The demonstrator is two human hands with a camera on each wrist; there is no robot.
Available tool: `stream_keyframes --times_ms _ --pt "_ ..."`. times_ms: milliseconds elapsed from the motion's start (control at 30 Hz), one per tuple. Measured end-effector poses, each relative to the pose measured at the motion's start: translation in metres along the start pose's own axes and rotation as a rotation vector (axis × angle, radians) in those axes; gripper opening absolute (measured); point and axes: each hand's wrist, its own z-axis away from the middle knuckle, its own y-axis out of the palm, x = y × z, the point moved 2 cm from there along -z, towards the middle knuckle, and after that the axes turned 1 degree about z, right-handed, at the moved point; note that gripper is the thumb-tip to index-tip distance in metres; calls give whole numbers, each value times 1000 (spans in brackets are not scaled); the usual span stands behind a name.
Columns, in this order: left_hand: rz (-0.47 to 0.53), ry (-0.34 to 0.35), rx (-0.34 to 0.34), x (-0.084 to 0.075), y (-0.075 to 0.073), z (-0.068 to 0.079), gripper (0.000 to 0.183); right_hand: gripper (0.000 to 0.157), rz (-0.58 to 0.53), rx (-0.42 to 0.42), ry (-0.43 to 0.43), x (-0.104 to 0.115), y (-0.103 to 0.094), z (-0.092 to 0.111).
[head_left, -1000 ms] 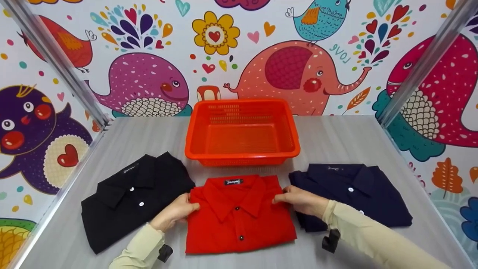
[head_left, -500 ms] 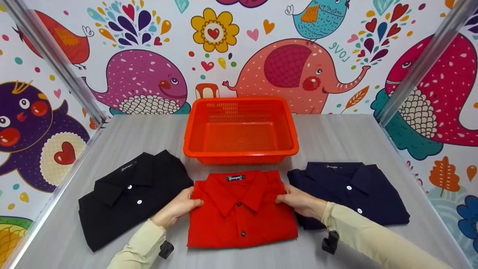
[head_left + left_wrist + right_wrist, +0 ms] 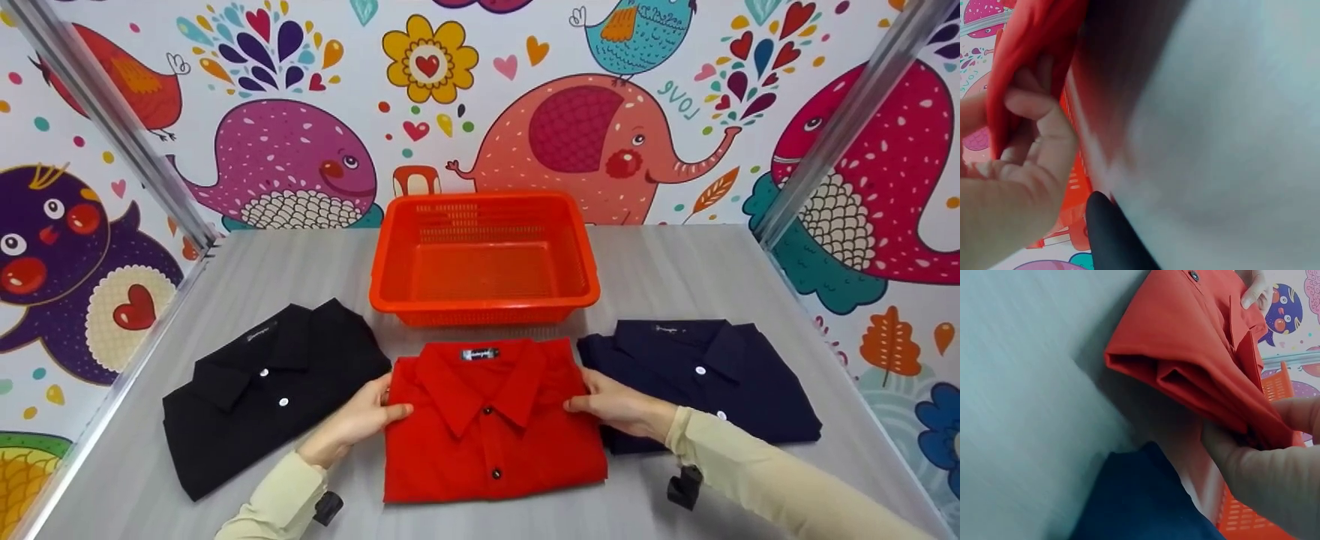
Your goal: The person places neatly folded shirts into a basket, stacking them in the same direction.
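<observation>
Mirrored "LOVE" [image 3: 678,99] marks the wall [image 3: 495,30]; the red shirt [image 3: 442,450] bears an illegible label [image 3: 479,354].

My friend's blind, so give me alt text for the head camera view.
A person's left hand and right hand hold a folded red shirt by its sides, between a folded black shirt on the left and a folded navy shirt on the right. Behind it, an orange basket stands on a gray table.

Bottom, left to right: folded black fabric shirt [image 3: 259,409], folded red fabric shirt [image 3: 502,442], folded navy fabric shirt [image 3: 720,394]; all plain. Centre: rectangular orange plastic basket [image 3: 484,306]. Top: white wall [image 3: 502,34], multicoloured animal print.
</observation>
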Motion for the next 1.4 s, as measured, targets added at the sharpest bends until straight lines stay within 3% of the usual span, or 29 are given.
stream_keyframes --times_ms 300,600,733,900,1167,1400 --pt "31 99 -32 -5 -4 2 53 77 39 -6 -130 14 -11 3" --pt "-23 216 -125 -30 -12 -5 53 77 196 -82 -223 42 -23 3" --pt "-79 237 -165 -42 -17 -16 53 78 229 -125 -241 54 -30 -1" --pt "-95 202 -216 -54 -23 -35 53 77 221 -205 -276 72 -41 -10" --pt "-48 191 -210 -73 -29 -66 63 63 284 -361 -323 99 -54 -31" --pt "-102 190 -353 -103 -37 -93 57 51 299 -483 -314 125 -58 -47"
